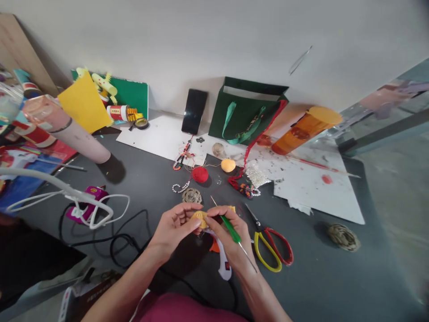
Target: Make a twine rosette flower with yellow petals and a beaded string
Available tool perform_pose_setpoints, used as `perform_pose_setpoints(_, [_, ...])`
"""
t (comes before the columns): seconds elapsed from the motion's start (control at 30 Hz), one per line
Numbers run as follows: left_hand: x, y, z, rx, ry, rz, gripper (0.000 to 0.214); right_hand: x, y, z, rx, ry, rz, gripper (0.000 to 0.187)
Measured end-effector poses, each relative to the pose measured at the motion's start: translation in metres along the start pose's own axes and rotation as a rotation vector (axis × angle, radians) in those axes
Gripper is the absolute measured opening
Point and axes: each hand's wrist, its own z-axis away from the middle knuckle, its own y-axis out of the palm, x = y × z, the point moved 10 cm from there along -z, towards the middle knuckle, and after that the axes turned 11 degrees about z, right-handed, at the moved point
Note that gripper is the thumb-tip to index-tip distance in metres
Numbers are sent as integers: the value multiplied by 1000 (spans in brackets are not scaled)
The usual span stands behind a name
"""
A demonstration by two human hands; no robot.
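Two bare hands at work above a dark grey worktop (301, 281). The left hand (173, 229) pinches a small yellow textured piece (200, 219) between closed fingers; the piece sits between the two hands, in front of the person's torso. The fingers of the right hand (228, 240) close on a green-handled tool (231, 228), which lies obliquely across that hand, one thin metal end pointing forward and the other toward the wrist; their tips meet the right side of the yellow piece. Partly beneath the right hand lies a white implement with a dark switch (224, 264). Just right of this hand rest scissors (269, 248) with one yellow and one red handle loop. Beyond the hands are a beige coil (192, 196), a red ball (200, 174) and a pale yellow ball (228, 165). Farther back, a phone (195, 111) leans against the wall beside a dark green bag (244, 112).
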Motion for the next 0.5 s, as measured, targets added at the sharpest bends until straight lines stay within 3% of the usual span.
perform_pose_setpoints(0.1, [-5, -4, -2, 14, 1, -34, 40, -4, 2, -4, -9, 37, -71, 21])
perform_pose_setpoints(0.3, [-5, -17, -8, -45, -17, 5, 43, -9, 0, -10, -63, 65, 4, 20])
perform_pose_setpoints(0.5, [-3, -21, -16, -25, 29, 28, 42, 0, 3, -14, -70, -29, 30, 13])
